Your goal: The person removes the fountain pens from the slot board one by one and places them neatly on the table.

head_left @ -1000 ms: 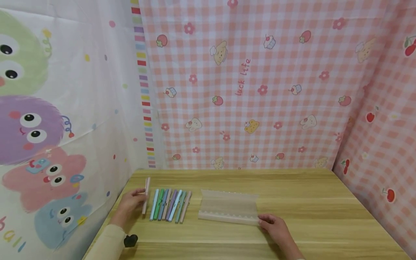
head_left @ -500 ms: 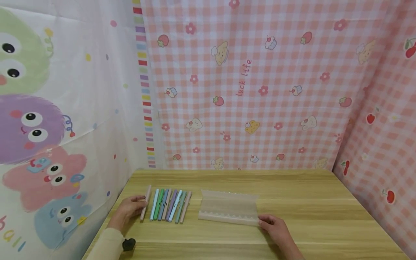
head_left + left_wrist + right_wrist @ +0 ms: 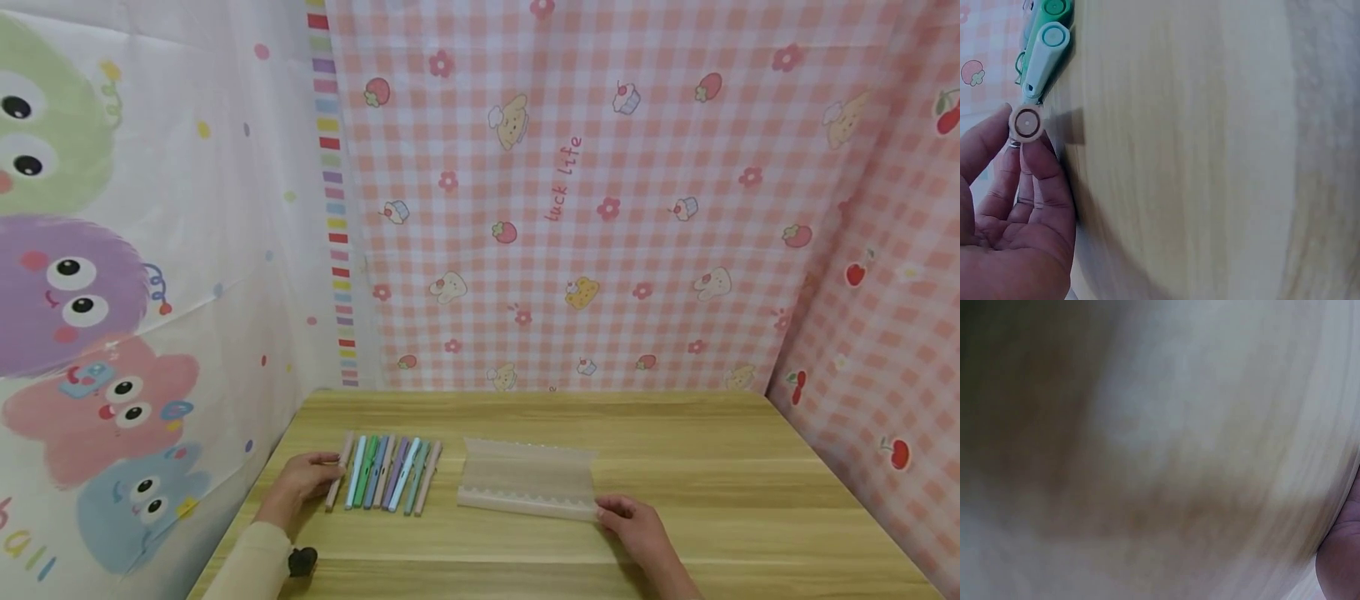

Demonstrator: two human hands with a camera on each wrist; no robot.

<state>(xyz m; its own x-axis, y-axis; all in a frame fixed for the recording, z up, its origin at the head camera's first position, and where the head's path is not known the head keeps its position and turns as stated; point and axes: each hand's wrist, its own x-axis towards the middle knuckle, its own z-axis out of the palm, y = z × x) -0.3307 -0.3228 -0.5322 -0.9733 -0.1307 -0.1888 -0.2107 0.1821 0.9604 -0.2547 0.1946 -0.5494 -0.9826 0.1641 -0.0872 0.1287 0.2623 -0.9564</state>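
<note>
My left hand (image 3: pixel 303 482) pinches a pinkish-beige pen (image 3: pixel 1027 124) between thumb and fingers at the left end of a row of pens. Its round end faces the camera in the left wrist view. Beside it lie several pens (image 3: pixel 396 475) in light blue, green, purple and beige, side by side and slightly slanted. A translucent plastic sheet (image 3: pixel 528 473) with scalloped edges and a folded front strip lies right of the row. My right hand (image 3: pixel 637 529) holds its front right corner between thumb and fingers; in the right wrist view only part of this hand shows.
The wooden table (image 3: pixel 720 483) carries everything. A white cartoon-print curtain (image 3: pixel 225 333) borders it on the left, and a pink checked cloth (image 3: pixel 570 250) hangs along the back and right. A black object (image 3: pixel 302 562) sits by the left sleeve.
My left hand has lowered the pinkish-beige pen toward the table and shifted it slightly right, close against the row. My right hand and the plastic sheet have stayed put.
</note>
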